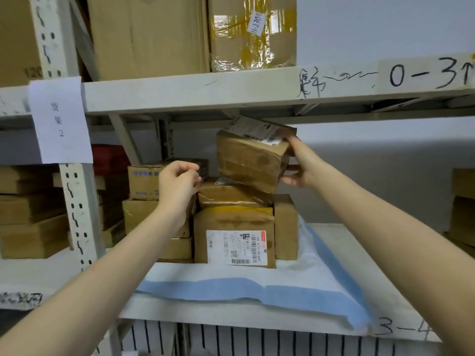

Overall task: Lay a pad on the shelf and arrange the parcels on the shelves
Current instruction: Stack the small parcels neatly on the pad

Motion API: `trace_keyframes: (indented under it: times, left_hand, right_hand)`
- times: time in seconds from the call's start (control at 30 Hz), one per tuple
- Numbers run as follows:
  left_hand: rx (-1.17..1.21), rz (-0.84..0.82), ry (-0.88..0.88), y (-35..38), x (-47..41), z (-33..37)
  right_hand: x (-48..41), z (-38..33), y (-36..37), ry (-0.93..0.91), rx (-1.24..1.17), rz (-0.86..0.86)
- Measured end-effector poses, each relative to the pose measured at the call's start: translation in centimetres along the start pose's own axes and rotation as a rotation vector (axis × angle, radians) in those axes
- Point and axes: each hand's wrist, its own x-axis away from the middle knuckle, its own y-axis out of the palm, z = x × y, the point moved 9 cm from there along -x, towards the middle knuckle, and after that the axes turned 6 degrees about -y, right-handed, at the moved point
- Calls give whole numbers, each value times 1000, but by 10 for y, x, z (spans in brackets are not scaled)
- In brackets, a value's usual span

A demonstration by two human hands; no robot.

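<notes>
I count two hands, a left hand [177,186] and a right hand [298,168]. There is one blue pad [257,286]. At least seven parcels [234,237] make up the middle stack, counting the one raised parcel [254,155]. Three cartons [146,34] stand above. Two boxes [462,201] show at the right edge. Two paper signs [60,119] hang on the rack [180,91].

The right hand [295,172] is holding a tilted brown parcel [252,160] on the stack [231,219]. The left hand [177,181] is hovering beside it, fingers curled. A blue pad [231,286] is lying underneath.
</notes>
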Motion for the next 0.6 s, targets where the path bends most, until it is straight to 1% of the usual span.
trace_keyframes:
  times: [0.1, 0.2, 0.27, 0.3, 0.37, 0.4, 0.5, 0.53, 0.6]
  left_hand:
    - [-136, 16, 109, -1, -8, 8]
    - [-267, 20, 216, 1, -15, 20]
    - [-350, 15, 298, 6, -17, 28]
    - [-390, 10, 338, 8, -17, 32]
    - [-466, 10, 407, 13, -17, 38]
    - [-499, 13, 439, 16, -18, 40]
    - [-597, 27, 526, 29, -18, 44]
    - [-627, 34, 547, 34, -19, 44]
    - [-696, 29, 592, 46, -20, 43]
  right_hand:
    - [-23, 0, 14, 22, 56, -6]
    - [-49, 1, 26, 24, 31, -15]
    - [-65, -2, 37, -59, 19, -58]
    - [-73, -6, 42, -141, 45, -93]
    - [-82, -14, 51, -321, 145, -181]
    - [-84, -16, 54, -381, 213, -225]
    - [-83, -6, 60, -430, 445, -385]
    - [-80, -2, 61, -421, 466, -420]
    - [-78, 0, 61, -418, 432, -415]
